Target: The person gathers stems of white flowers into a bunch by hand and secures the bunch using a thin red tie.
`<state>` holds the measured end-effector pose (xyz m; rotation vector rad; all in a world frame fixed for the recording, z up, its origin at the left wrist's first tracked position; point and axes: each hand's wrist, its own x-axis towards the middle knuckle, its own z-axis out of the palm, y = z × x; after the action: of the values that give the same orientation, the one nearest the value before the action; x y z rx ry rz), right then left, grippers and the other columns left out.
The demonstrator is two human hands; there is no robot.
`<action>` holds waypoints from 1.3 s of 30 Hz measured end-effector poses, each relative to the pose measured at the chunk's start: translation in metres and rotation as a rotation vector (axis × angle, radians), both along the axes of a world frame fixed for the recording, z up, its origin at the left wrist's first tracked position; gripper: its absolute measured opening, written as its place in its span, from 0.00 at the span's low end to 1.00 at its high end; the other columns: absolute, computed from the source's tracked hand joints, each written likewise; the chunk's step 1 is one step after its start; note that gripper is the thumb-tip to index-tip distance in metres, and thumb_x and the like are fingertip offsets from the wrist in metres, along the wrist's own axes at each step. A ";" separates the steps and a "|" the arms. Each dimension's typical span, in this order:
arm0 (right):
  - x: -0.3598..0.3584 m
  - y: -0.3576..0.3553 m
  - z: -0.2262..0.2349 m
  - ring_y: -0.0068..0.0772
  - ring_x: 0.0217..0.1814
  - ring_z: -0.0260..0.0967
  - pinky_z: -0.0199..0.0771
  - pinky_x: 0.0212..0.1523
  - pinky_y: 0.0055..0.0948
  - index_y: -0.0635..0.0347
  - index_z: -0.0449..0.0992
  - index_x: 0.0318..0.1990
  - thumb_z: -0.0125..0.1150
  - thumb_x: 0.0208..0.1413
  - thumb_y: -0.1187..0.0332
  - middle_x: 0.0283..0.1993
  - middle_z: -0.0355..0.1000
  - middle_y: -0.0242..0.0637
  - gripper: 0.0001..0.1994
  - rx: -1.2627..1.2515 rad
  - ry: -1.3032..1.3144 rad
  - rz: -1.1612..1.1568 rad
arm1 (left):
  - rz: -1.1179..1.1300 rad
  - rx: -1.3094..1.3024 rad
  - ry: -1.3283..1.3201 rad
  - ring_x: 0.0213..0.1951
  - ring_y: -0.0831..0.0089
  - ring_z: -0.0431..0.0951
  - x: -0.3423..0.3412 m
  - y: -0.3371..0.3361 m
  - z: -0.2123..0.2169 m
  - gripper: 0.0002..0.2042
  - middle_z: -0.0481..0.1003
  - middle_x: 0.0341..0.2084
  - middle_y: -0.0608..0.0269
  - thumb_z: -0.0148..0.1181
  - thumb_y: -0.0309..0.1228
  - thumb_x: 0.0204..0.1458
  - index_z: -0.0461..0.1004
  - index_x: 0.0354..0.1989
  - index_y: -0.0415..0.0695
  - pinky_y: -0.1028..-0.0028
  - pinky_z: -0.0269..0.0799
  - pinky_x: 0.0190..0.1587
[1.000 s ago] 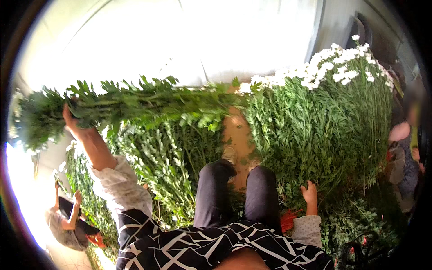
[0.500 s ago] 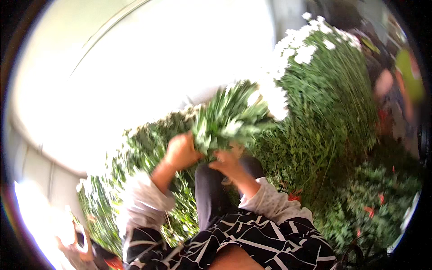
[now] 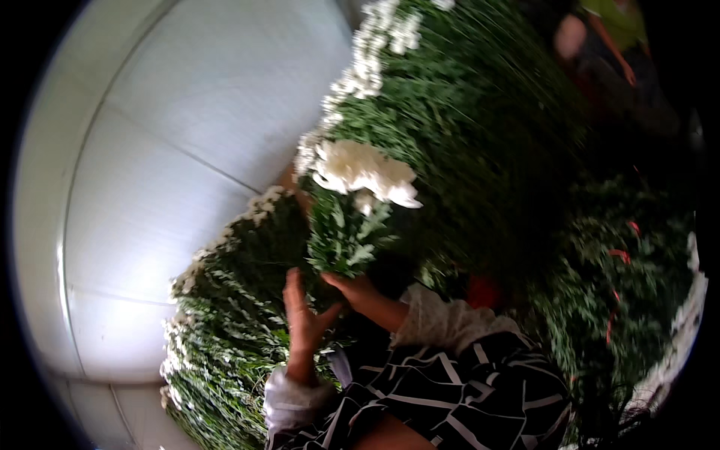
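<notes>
Bunch of white flowers [image 3: 341, 236] sits mid-frame, a bit left of centre, roughly upright, blooms [image 3: 364, 172] on top, leaves below. Stem ends lost in shadow.

What could go wrong: bunch may tip or twist, since the blooms look top-heavy and only one hand clearly has it low down. Stems may slide out or fan apart if that hold is loose. Petals may bruise or snap off if the heads knock the big flower pile [image 3: 465, 127] (upper middle to right), which lies right behind them in the view; can't tell if they touch. Leaves may strip or crush if squeezed hard. Loose sleeve cuff [image 3: 405, 304] may catch on foliage, being close to the bunch. Dim light around the hands makes a misplaced hold likelier.

Grip: right hand [image 3: 367, 296], lower centre, looks curled in at the base of the leaves, fingers pressed onto the bunch; how tight, can't tell. Left hand [image 3: 302, 322], just left of it, is spread wide: fingers up, thumb stuck out toward the right hand, nothing seen pinched. It's just beside the bunch's lower end; contact with stems too dark to call.

Around: smaller flower pile [image 3: 240, 315] at lower left, white heads along its left edge; leafy greens [image 3: 592, 292] with red ties [image 3: 619, 256] at right; pale wall [image 3: 202, 90] upper left; co-worker in a green top [image 3: 619, 26], upper right.
</notes>
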<state>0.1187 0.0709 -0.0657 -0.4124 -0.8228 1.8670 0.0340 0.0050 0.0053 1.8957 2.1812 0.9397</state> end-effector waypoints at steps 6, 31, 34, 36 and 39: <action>-0.025 -0.014 -0.011 0.24 0.38 0.61 0.62 0.40 0.26 0.58 0.62 0.41 0.62 0.36 0.72 0.36 0.64 0.30 0.21 -0.360 0.252 0.042 | 0.215 -0.317 0.069 0.34 0.55 0.69 -0.021 -0.047 -0.065 0.36 0.68 0.32 0.48 0.62 0.36 0.27 0.53 0.49 0.42 0.66 0.64 0.33; 0.239 0.057 -0.238 0.41 0.31 0.66 0.64 0.29 0.36 0.66 0.70 0.25 0.47 0.45 0.53 0.28 0.67 0.48 0.20 -0.416 -1.675 0.088 | 0.095 -0.326 0.027 0.21 0.58 0.67 -0.032 0.000 -0.080 0.11 0.69 0.18 0.51 0.56 0.29 0.32 0.67 0.24 0.36 0.68 0.62 0.24; 0.242 0.045 -0.246 0.45 0.27 0.65 0.63 0.28 0.38 0.68 0.70 0.23 0.47 0.46 0.56 0.24 0.67 0.49 0.19 -0.345 -1.743 -0.101 | 0.139 -0.385 0.058 0.19 0.58 0.67 -0.035 -0.003 -0.081 0.09 0.68 0.16 0.50 0.55 0.29 0.33 0.68 0.23 0.36 0.69 0.62 0.22; 0.264 0.030 -0.270 0.45 0.28 0.64 0.63 0.29 0.39 0.68 0.70 0.23 0.47 0.46 0.57 0.25 0.67 0.49 0.18 -0.326 -1.780 -0.201 | 0.071 -0.309 0.072 0.19 0.58 0.68 -0.038 -0.002 -0.080 0.08 0.69 0.16 0.50 0.54 0.28 0.34 0.68 0.23 0.37 0.69 0.62 0.21; 0.249 0.033 -0.277 0.45 0.28 0.64 0.63 0.28 0.38 0.68 0.70 0.23 0.46 0.46 0.58 0.27 0.67 0.49 0.18 -0.233 -1.832 -0.352 | 0.028 -0.202 -0.014 0.19 0.60 0.71 -0.056 -0.010 -0.098 0.06 0.70 0.15 0.52 0.53 0.28 0.35 0.69 0.20 0.38 0.69 0.63 0.22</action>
<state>0.3677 0.1036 -0.3429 -2.3598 -1.4402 0.8128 -0.0216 -0.0051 -0.0925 1.7656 2.2055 0.7039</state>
